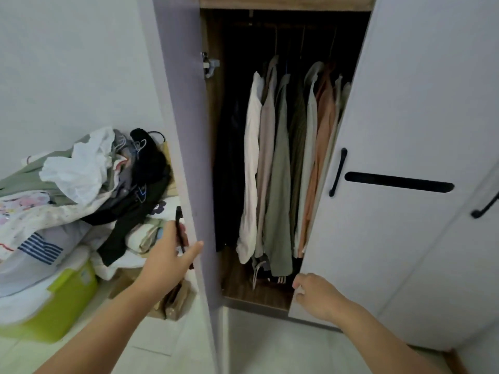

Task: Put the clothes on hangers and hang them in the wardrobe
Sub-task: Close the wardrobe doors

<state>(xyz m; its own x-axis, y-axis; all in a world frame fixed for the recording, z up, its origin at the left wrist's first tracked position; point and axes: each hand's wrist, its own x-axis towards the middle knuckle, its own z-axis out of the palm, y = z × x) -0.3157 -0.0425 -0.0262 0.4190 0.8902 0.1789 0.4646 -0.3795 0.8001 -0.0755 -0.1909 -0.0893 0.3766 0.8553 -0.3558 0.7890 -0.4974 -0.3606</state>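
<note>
Pale wardrobe doors [405,130] ajar, left hand [167,255] curling round the left door's black handle [179,230], right hand [316,295] gripping the right door's edge, hung shirts [283,163] between them, clothes pile [81,190] beyond the left hand.

Open gap between doors [186,130] (shirts [280,163] inside)

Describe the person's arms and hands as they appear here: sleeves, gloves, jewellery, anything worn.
Both forearms are bare up to the frame's edge, with no sleeve in view. The left hand and right hand wear no gloves. No watch, bracelet or ring shows on either wrist or on the visible fingers. The picture is slightly blurred, so fine marks cannot be ruled out.
</note>
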